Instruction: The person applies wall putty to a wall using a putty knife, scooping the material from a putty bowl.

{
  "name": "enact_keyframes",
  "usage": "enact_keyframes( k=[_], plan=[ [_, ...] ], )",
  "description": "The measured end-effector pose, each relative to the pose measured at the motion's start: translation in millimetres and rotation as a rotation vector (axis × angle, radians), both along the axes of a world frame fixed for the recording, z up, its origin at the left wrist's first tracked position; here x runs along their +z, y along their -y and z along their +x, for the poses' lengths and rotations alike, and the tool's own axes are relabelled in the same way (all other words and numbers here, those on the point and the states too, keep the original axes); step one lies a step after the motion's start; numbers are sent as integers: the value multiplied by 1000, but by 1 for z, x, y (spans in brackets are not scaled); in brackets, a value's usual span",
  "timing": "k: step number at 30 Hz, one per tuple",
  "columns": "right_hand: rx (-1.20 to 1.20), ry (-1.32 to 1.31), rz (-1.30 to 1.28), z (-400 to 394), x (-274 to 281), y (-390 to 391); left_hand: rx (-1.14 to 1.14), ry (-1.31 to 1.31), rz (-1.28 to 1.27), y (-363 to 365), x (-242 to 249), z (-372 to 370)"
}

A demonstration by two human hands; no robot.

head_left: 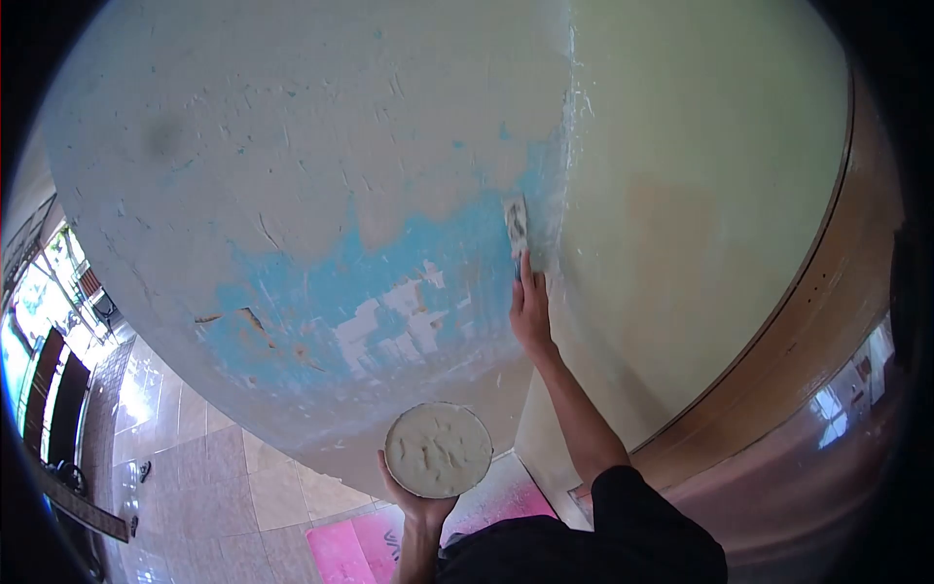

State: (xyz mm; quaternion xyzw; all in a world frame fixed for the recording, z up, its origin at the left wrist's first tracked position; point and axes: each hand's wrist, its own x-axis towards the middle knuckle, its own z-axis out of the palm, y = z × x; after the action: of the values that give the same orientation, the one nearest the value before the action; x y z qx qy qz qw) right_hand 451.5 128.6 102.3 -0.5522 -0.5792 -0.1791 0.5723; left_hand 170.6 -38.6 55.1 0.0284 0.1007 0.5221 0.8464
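Observation:
My right hand (pixel 529 310) is closed round the handle of a putty knife (pixel 517 224), its index finger stretched along it toward the blade. The blade, smeared with filler, lies at the wall (pixel 321 165) near the inside corner, over the right end of a blue patch (pixel 389 248). Low in front of me, my left hand (pixel 418 496) grips a round tub of filler (pixel 439 450) from below and the left side. Pale grey filler with a dented, uneven surface shows across the tub's top. Most of the left fingers are hidden beneath it.
A pale green wall (pixel 720 224) meets the scraped wall at the right, with a brown wooden panel (pixel 778 350) beyond. Pink sheeting (pixel 341 550) covers part of the tiled floor (pixel 214 487) below. Benches (pixel 58 389) stand at far left.

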Motion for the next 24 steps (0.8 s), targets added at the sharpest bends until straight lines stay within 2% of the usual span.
enact_keyframes(
  k=[1,3,5,8,10,12,15,17,20,24],
  plan=[
    [40,-13,-7,1,-16,6,7,-6,-4,0,-1,-4],
    [76,-24,-8,-2,-11,8,3,13,-3,-2,1,-11],
    [-14,19,105,2,9,3,-10,25,-9,-3,2,-17],
    [-12,17,165,-1,67,-7,-17,23,-45,-2,1,-24],
    [-30,19,120,-3,63,-12,-17,36,-33,-3,1,-27],
    [-41,23,70,-4,43,-18,-27,38,-22,-3,-1,-31],
    [-13,60,95,-15,-20,-1,-25,27,-25,-3,-4,-34],
    [114,-70,-76,-17,-42,16,-14,12,-36,-2,-4,-35],
    [10,-13,18,-2,-20,8,-6,-4,-53,-3,1,-31],
    [-44,-17,129,4,74,-9,-12,-14,-12,-6,5,-20]
  ],
)
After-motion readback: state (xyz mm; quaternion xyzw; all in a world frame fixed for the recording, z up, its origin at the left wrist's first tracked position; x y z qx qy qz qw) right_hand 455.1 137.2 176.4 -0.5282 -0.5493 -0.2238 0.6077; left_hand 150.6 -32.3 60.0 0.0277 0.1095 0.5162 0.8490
